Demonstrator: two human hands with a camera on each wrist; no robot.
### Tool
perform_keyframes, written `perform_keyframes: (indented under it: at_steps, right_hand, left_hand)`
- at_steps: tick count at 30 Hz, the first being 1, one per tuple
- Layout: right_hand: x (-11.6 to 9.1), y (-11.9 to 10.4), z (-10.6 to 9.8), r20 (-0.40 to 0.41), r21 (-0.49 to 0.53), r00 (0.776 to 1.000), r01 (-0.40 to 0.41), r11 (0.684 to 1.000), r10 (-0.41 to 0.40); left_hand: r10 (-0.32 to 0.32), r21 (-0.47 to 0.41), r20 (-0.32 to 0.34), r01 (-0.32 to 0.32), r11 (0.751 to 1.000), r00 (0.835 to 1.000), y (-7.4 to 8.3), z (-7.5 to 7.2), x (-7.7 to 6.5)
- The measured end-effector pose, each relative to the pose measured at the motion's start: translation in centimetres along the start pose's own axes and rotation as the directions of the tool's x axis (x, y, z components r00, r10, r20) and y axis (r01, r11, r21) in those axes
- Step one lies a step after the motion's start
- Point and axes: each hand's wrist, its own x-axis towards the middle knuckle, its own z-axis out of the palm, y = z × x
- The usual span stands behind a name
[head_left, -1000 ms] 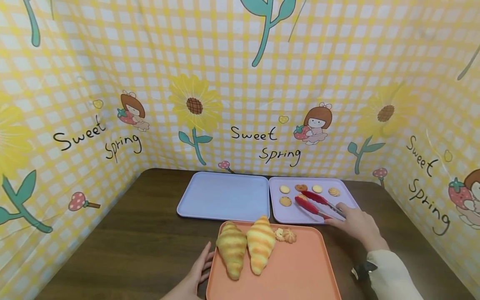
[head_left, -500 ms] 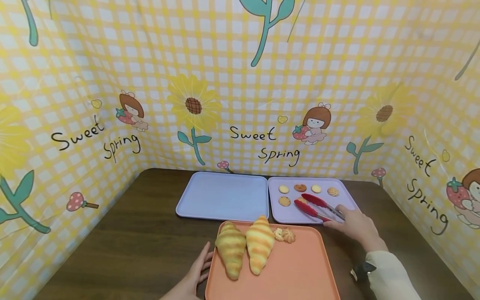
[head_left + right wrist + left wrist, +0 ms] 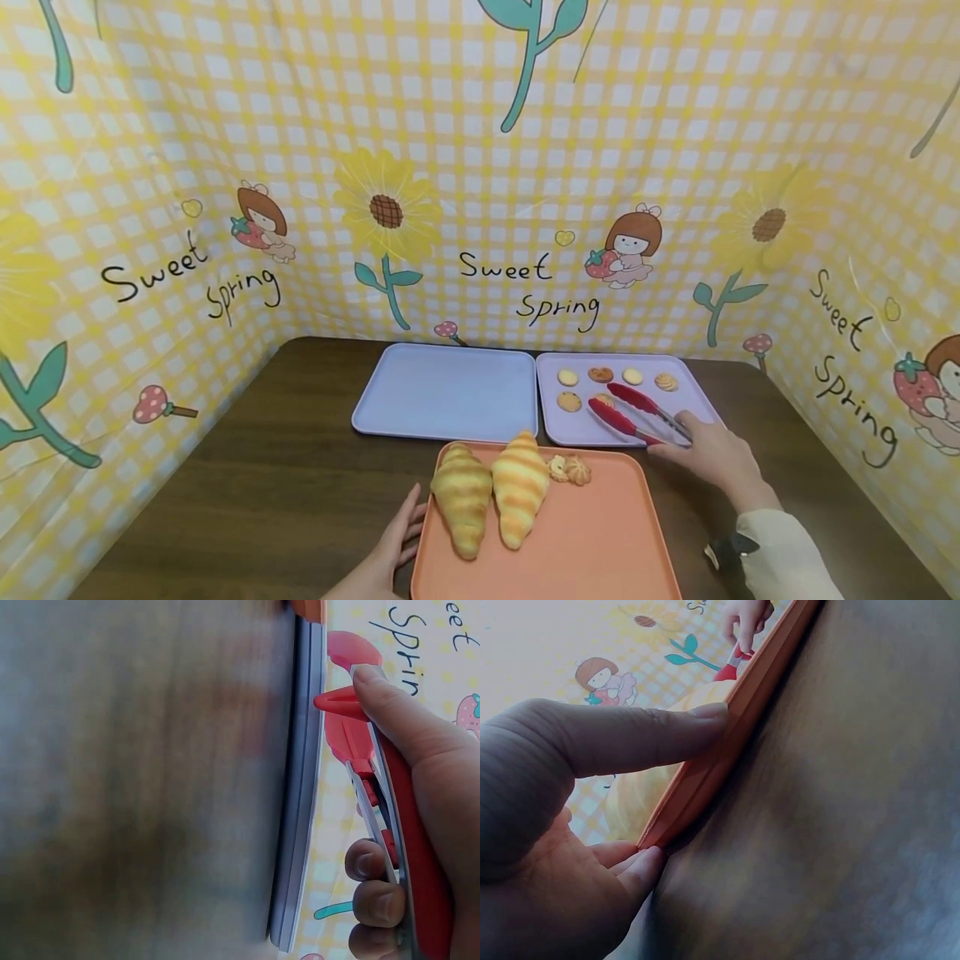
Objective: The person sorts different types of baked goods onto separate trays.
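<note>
My right hand (image 3: pixel 716 454) grips red-tipped metal tongs (image 3: pixel 613 417) over the lilac tray (image 3: pixel 558 429). The tongs' arms stand apart, with a small cookie (image 3: pixel 603 401) partly hidden by the lower tip. Around it lie a heart-shaped cookie (image 3: pixel 600 375), a swirled cookie (image 3: pixel 666 382) and several round ones. Along the left side of the orange tray (image 3: pixel 592 550), my left hand (image 3: pixel 392 537) rests with extended fingers; in the left wrist view its thumb (image 3: pixel 667 735) and fingertips touch the rim. Two croissants (image 3: pixel 461 500) and two piped cookies (image 3: pixel 577 472) lie on the orange tray.
A pale blue tray (image 3: pixel 450 392) stands at the back, its right edge against the lilac one. All three trays are on a dark wooden table (image 3: pixel 300 483). Yellow checked cloth (image 3: pixel 480 183) rises close behind and at both sides.
The tongs' upper arm dips slightly, then lifts away from the lower one again. The left hand and the things on the trays stay in place.
</note>
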Motion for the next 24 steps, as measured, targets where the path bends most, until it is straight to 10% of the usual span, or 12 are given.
perform_keyframes:
  at_steps: [24]
  right_hand:
    - [-4.9,-2.1,-2.0,0.062,0.018,0.998,0.006,1.0,-0.007]
  left_hand:
    - [0.054,0.015,0.014,-0.054,0.998,0.998,0.1,0.1,-0.1]
